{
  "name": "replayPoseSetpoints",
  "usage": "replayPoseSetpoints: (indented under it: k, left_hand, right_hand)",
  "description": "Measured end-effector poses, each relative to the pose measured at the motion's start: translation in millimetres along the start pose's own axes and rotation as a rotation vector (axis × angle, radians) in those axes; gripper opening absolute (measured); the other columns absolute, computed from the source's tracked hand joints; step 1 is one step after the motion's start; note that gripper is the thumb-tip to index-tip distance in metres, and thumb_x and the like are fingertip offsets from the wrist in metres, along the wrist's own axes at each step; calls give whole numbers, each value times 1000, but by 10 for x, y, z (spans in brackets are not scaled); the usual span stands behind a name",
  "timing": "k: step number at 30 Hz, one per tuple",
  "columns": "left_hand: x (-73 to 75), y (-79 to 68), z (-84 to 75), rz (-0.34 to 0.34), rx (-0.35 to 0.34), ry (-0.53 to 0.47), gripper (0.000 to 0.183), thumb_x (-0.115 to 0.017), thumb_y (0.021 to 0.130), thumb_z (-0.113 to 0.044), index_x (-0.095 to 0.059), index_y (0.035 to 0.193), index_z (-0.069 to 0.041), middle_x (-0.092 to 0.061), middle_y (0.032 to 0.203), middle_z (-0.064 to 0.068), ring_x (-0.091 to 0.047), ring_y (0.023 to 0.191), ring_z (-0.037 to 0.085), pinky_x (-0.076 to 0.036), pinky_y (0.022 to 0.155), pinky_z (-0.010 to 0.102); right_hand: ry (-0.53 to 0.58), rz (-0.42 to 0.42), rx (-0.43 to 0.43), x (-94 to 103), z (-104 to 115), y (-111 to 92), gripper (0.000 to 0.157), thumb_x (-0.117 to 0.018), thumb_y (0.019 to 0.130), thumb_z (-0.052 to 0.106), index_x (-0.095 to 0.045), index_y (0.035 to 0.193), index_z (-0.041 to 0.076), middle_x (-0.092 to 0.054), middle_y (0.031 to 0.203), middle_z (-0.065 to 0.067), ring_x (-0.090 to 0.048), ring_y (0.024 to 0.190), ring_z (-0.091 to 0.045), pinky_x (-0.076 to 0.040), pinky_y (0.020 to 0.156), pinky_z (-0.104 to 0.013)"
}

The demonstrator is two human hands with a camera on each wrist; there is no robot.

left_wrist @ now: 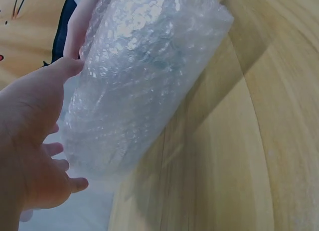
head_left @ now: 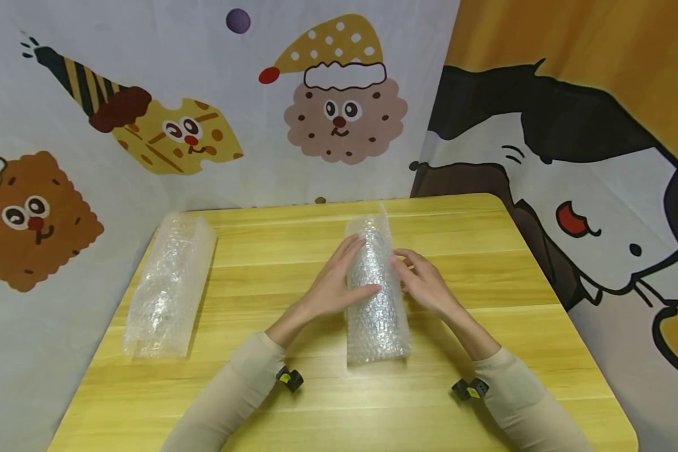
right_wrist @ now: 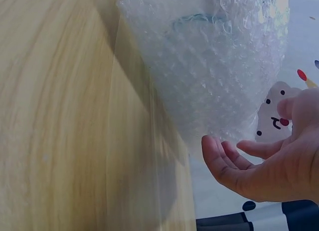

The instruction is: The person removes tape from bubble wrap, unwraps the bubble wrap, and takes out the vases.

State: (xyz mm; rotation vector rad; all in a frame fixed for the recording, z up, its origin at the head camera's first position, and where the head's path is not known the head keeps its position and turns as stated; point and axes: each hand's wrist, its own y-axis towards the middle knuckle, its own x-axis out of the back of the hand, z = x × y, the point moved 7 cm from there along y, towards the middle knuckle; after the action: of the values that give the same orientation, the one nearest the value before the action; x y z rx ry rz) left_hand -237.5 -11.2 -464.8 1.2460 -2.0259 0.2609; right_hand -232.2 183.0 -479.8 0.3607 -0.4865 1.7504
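Observation:
A clear bubble-wrap bundle lies lengthwise in the middle of the table, its far end rising to a thin loose corner. My left hand rests along its left side, thumb laid across the top and fingers extended up the edge. Against the right edge is my right hand, its fingers loosely bent. The right wrist view shows those fingertips right at the wrap's far end. In the left wrist view, the left thumb touches the wrapped bundle. What lies inside the wrap is hidden by the bubbles.
A second bubble-wrapped bundle lies near the table's left edge. The wooden table has rounded corners. Cloth printed with cartoon figures hangs behind it and along the sides. Each sleeve has a small black camera at the wrist.

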Motion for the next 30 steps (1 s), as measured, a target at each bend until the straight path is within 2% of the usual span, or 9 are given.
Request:
replayPoseSetpoints:
  k: [9,14,19,25,30]
  left_hand:
    - [-56,21,52,28,13,28,102,-74,89,-60,-18,167,-24,-5,177,4,-25,160,34,-37,118,69]
    - [-65,7,74,34,30,19,103,-73,89,-61,-16,167,-26,-4,177,0,-23,161,32,-35,120,68]
    - [-63,5,76,28,25,16,104,-73,88,-62,-17,167,-25,-5,177,-1,-22,161,31,-34,121,68]
    - [-64,1,88,34,35,14,103,-73,88,-63,-17,167,-26,-5,177,-2,-22,161,31,-33,121,68]
    - [-70,6,87,36,39,17,102,-73,88,-62,-18,167,-26,-5,177,-3,-23,161,32,-34,119,69]
  right_hand:
    - [6,-3,18,22,-10,-2,61,-42,107,58,-46,154,19,-65,121,-15,-70,92,-25,-64,83,-49]
    - [-68,-45,47,70,5,-8,55,-48,106,54,-53,149,20,-66,127,-12,-69,109,-32,-62,90,-49]
    - [-66,-83,123,130,61,-4,48,-54,106,48,-60,141,16,-65,133,-10,-65,123,-35,-58,102,-54]
    - [-53,-91,261,179,182,4,43,-62,104,37,-62,139,11,-61,141,-11,-62,124,-34,-58,104,-54]
    - [-127,-77,378,185,317,9,44,-67,101,36,-63,138,11,-58,145,-9,-59,130,-34,-56,106,-55]
